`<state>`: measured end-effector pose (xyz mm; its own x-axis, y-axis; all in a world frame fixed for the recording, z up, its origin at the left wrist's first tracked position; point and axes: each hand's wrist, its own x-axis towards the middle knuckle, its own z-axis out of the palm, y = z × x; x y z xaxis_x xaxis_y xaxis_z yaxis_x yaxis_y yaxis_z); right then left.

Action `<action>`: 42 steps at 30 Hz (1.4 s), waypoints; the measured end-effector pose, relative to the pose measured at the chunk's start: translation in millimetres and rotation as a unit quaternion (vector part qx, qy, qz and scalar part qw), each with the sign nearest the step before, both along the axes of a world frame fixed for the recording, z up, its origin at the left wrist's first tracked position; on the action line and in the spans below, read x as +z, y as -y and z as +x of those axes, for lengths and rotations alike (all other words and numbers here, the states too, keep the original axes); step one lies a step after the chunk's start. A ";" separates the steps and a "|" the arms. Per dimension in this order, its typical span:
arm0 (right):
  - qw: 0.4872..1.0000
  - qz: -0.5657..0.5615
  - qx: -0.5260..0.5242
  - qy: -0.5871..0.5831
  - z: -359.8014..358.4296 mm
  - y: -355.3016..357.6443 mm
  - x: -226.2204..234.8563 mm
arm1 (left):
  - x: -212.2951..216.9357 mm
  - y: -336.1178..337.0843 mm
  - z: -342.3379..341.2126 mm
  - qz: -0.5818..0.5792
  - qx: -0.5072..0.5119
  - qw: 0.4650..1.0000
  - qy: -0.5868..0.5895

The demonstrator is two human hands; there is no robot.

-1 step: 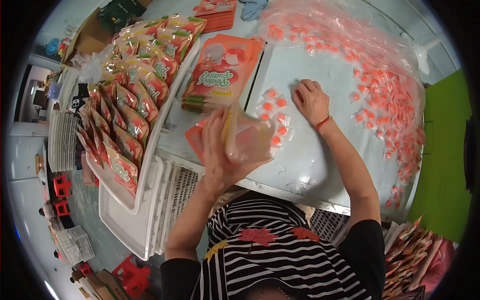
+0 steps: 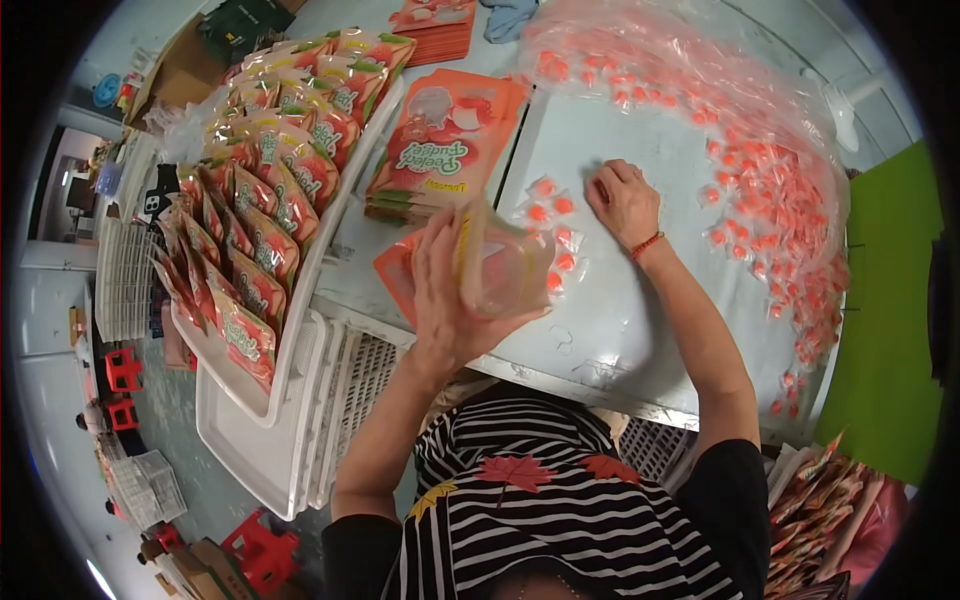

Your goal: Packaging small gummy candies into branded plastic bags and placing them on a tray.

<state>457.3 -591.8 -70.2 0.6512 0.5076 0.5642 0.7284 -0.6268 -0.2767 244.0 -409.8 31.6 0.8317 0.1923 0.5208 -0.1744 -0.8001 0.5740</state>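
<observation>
My left hand [image 2: 440, 300] holds an open, see-through pouch [image 2: 505, 265] upright above the near edge of the grey table [image 2: 620, 340]. Farther back, my right hand [image 2: 625, 200] rests palm down on the table, its fingers on a few small clear packets with orange pieces [image 2: 550, 210]. Many more of these packets lie spread to the right on a clear plastic bag [image 2: 770, 180]. A stack of flat orange printed pouches [image 2: 445, 150] lies just beyond my left hand.
A long white tray [image 2: 330, 260] at the left holds rows of filled pouches [image 2: 260, 220]. White slatted crates [image 2: 350, 400] sit below it. A green surface [image 2: 890, 350] borders the table on the right. Red stools [image 2: 120, 375] stand on the floor.
</observation>
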 end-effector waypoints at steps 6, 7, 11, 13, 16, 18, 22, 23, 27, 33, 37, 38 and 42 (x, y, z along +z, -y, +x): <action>0.732 0.489 -0.094 -0.465 -1.1 -10.2 46.0 | -13.9 8.7 19.2 0.059 0.019 0.997 0.044; 0.731 0.488 -0.091 -0.468 -12.9 -19.5 69.3 | -17.8 7.7 17.5 0.081 0.037 0.995 0.041; 0.548 0.615 0.093 -0.559 -75.6 -57.0 126.6 | -30.5 6.0 22.7 0.092 0.039 0.994 0.050; 0.545 0.603 0.131 -0.567 -91.5 -61.7 127.7 | -30.6 8.9 26.4 0.100 0.062 0.992 0.038; 0.678 0.510 0.142 -0.509 -102.6 -63.5 115.8 | -34.7 9.5 31.5 0.083 0.057 0.994 0.048; 0.781 0.435 0.138 -0.426 -103.7 -63.4 99.8 | -37.4 11.7 32.1 0.091 0.058 0.993 0.042; 0.908 0.268 0.097 -0.306 -103.3 -65.5 93.2 | -46.8 10.8 32.9 0.085 0.062 0.994 0.018; 0.908 0.267 0.096 -0.307 -102.3 -64.0 94.0 | -47.9 10.2 33.7 0.083 0.061 0.994 0.018; 0.955 0.188 0.126 -0.193 -102.4 -60.4 95.4 | -49.2 11.0 35.9 0.101 0.047 0.993 0.036; 0.930 0.261 0.143 -0.214 -100.7 -88.2 115.8 | -54.4 5.5 37.6 0.112 0.054 0.991 0.046; 0.887 0.329 0.189 -0.262 -94.3 -82.3 128.5 | -44.9 5.2 31.5 0.066 0.034 0.995 0.064; 0.887 0.326 0.189 -0.267 -91.7 -73.3 129.6 | -40.5 3.5 30.0 0.063 0.036 0.996 0.060; 0.945 0.211 0.073 -0.238 -86.4 -20.8 101.7 | -15.1 -16.4 13.7 -0.137 0.048 0.987 0.075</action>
